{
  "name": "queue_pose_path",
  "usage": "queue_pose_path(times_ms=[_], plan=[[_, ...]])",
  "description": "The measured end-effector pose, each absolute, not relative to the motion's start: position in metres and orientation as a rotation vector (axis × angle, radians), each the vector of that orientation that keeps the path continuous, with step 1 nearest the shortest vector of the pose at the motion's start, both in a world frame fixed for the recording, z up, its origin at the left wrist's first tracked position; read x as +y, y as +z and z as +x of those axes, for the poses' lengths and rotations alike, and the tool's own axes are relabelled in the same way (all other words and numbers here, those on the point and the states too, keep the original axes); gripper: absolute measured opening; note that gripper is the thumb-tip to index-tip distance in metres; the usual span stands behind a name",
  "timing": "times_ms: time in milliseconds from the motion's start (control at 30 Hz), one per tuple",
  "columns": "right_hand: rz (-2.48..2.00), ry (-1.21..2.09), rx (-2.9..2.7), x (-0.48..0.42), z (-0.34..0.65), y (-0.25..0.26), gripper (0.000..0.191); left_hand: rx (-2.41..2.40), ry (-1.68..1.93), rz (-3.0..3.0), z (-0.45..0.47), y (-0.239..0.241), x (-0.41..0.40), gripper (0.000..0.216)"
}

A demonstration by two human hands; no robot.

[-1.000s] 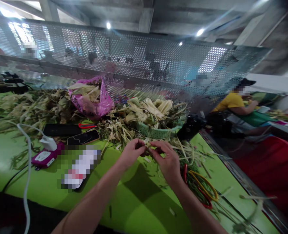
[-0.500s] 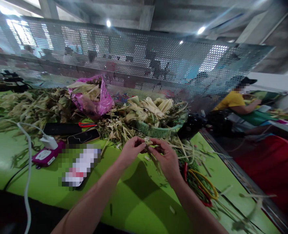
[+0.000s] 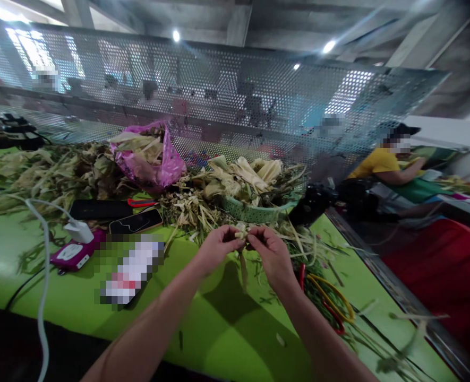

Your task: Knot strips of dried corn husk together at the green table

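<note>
My left hand (image 3: 218, 246) and my right hand (image 3: 270, 249) meet above the green table (image 3: 219, 329), both pinched on one small pale folded leaf piece (image 3: 241, 233). A thin strip of that leaf (image 3: 243, 268) hangs down between the hands. Just beyond them lies a heap of dry leaf strips (image 3: 190, 209) and a green basket (image 3: 254, 212) piled with pale leaves. Red and yellow handled scissors (image 3: 330, 305) lie on the table by my right wrist.
A pink bag (image 3: 149, 159) of leaves, two phones (image 3: 135, 222), a pink power bank (image 3: 73, 253) with a white cable (image 3: 43, 249), and a perforated metal screen (image 3: 219, 101) line the back. A person in yellow (image 3: 382, 164) sits at right beyond the table's metal edge (image 3: 382, 273).
Both hands have stayed together on the leaf piece, shifting slightly up and away. A thin strip now hangs down from between them.
</note>
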State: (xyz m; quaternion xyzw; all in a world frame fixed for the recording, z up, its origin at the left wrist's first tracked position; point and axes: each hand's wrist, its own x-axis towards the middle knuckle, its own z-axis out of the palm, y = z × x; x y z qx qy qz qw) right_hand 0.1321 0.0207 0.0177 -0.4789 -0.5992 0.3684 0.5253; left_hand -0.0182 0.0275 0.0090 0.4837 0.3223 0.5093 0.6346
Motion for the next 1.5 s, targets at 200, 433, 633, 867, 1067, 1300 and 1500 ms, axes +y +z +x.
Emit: queue_pose_path(times_ms=[200,433,633,867,1067,1300,1500], plan=[[-1.145,0.967,-1.38,0.016,0.13,0.02,0.028,0.764,1.246,0.914,-0.024,0.006,0.032,0.036],[-1.21,1.107,-1.491,0.016,0.13,0.013,0.025,0.798,1.299,0.879,-0.029,0.002,0.036,0.038],[-1.18,1.163,-1.474,0.018,0.131,0.014,0.021,0.742,1.178,0.951,-0.028,0.002,0.037,0.037],[-1.19,1.092,-1.47,0.022,0.135,0.015,0.028,0.667,1.037,1.036,-0.031,0.004,0.04,0.039],[-1.225,0.828,-1.539,0.024,0.134,0.014,0.027,0.591,0.953,1.068,-0.034,0.003,0.039,0.041],[-1.185,0.968,-1.346,0.016,0.138,0.019,0.031,0.634,1.158,0.833,-0.034,0.009,0.04,0.042],[-1.194,1.121,-1.461,0.011,0.134,0.017,0.027,0.681,1.24,0.82,-0.032,0.007,0.04,0.038]])
